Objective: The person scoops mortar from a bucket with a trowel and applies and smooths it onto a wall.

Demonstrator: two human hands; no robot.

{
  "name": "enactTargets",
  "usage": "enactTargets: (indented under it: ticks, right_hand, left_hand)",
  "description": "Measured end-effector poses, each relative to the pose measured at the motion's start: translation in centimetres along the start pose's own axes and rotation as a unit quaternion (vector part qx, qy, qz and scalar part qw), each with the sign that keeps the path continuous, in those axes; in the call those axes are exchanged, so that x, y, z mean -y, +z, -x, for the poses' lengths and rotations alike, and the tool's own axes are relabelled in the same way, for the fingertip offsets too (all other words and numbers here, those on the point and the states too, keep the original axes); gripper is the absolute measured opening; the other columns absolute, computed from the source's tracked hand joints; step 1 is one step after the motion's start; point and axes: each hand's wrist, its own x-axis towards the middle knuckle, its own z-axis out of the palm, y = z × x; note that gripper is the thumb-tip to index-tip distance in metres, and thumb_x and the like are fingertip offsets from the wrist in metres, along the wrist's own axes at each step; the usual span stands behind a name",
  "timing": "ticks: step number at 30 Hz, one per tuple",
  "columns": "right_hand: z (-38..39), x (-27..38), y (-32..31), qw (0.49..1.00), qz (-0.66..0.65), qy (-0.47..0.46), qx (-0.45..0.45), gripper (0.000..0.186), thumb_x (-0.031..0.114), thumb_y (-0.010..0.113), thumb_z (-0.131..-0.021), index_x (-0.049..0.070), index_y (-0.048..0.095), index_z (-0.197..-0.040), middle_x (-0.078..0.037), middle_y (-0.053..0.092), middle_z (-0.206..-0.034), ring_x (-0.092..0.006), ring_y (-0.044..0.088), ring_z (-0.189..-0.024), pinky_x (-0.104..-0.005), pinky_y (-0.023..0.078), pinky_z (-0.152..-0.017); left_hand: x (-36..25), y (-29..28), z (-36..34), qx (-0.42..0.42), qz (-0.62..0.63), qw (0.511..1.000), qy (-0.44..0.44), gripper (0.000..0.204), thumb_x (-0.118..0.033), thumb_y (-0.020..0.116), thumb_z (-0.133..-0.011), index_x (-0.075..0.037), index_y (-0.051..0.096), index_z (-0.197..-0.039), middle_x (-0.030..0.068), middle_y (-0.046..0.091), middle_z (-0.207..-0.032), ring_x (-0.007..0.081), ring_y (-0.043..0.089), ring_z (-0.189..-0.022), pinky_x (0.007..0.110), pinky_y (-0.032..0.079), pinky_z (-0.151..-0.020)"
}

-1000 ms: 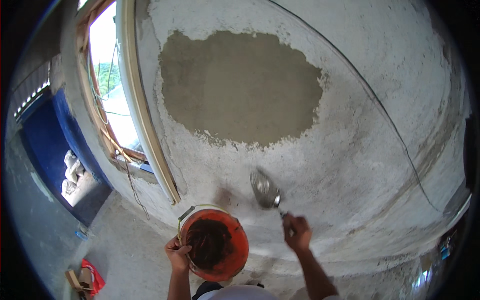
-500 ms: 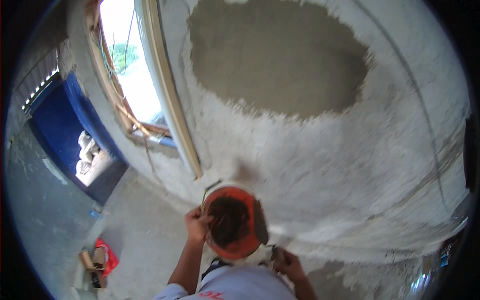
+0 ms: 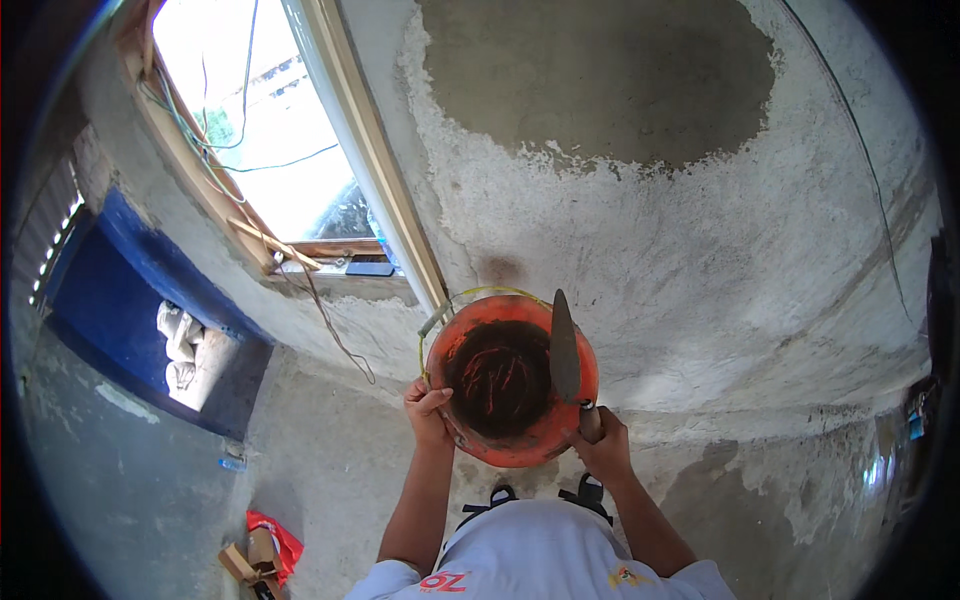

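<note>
My left hand [image 3: 428, 415] grips the left rim of an orange bucket [image 3: 515, 452], held at waist height. Its inside has dark residue with streaks of orange showing through. My right hand [image 3: 605, 450] is closed on the wooden handle of a trowel [image 3: 563, 350] at the bucket's right side, against the rim. The trowel's blade points up over that rim. A yellow handle with a grey grip stands up along the bucket's back left. Beyond the bucket is a rough pale wall [image 3: 680, 250] with a damp grey plaster patch [image 3: 600, 70] high on it.
A window with a wooden frame [image 3: 310, 246] and loose wires is at the upper left. A blue doorway [image 3: 110, 290] with white sacks [image 3: 180, 335] stands at the left. A red bag [image 3: 285, 540] and cardboard pieces [image 3: 245, 565] lie on the floor [image 3: 330, 460]. My sandalled feet are below.
The trowel has come from out in front at the right back to the bucket's right rim, in my right hand. The view has tilted down, so the patch sits higher in the picture.
</note>
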Motion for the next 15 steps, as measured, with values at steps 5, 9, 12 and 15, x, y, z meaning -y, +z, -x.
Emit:
enactTargets:
  ticks: [5,9,12,15]
  right_hand:
    - [-0.8,0.1,2.0,0.994,0.006,-0.037,-0.107,0.026,0.013,0.08,-0.08,0.0,0.067,-0.098,-0.009,0.07,-0.081,-0.0153,0.064,-0.072,-0.0372,0.054,-0.068]
    - [-4.3,-0.7,1.9,0.985,-0.083,-0.024,-0.148,0.022,0.009,0.076,-0.081,-0.001,0.067,-0.097,-0.005,0.068,-0.079,-0.0153,0.062,-0.071,-0.0367,0.053,-0.067]
    - [-5.5,-0.2,1.1,0.987,-0.098,0.013,-0.125,0.023,0.009,0.076,-0.08,-0.001,0.066,-0.098,-0.007,0.069,-0.08,-0.018,0.065,-0.072,-0.0377,0.054,-0.068]
    - [-7.0,-2.8,1.0,0.985,-0.069,-0.028,-0.157,0.024,0.009,0.077,-0.079,-0.001,0.065,-0.098,-0.009,0.07,-0.08,-0.0201,0.068,-0.074,-0.0394,0.055,-0.07]
  left_hand:
    - [-0.5,-1.4,-1.7,0.043,-0.015,0.998,-0.035,0.019,0.009,0.069,-0.08,-0.006,0.058,-0.077,0.0046,0.067,-0.076,0.015,0.063,-0.064,0.028,0.052,-0.066]
    - [0.9,-3.5,-6.5,0.013,-0.123,0.989,-0.084,0.021,0.003,0.076,-0.085,-0.008,0.059,-0.079,0.0027,0.064,-0.074,0.0125,0.057,-0.06,0.028,0.047,-0.059]
    - [1.3,-2.8,-8.7,-0.033,-0.18,0.979,-0.087,0.02,-0.003,0.079,-0.086,-0.008,0.06,-0.086,0.0016,0.06,-0.074,0.011,0.054,-0.058,0.027,0.043,-0.054]
    - [1.2,-1.2,-9.4,-0.033,-0.237,0.963,-0.123,0.019,-0.014,0.078,-0.091,-0.007,0.06,-0.094,0.002,0.06,-0.076,0.0112,0.055,-0.058,0.027,0.043,-0.052]
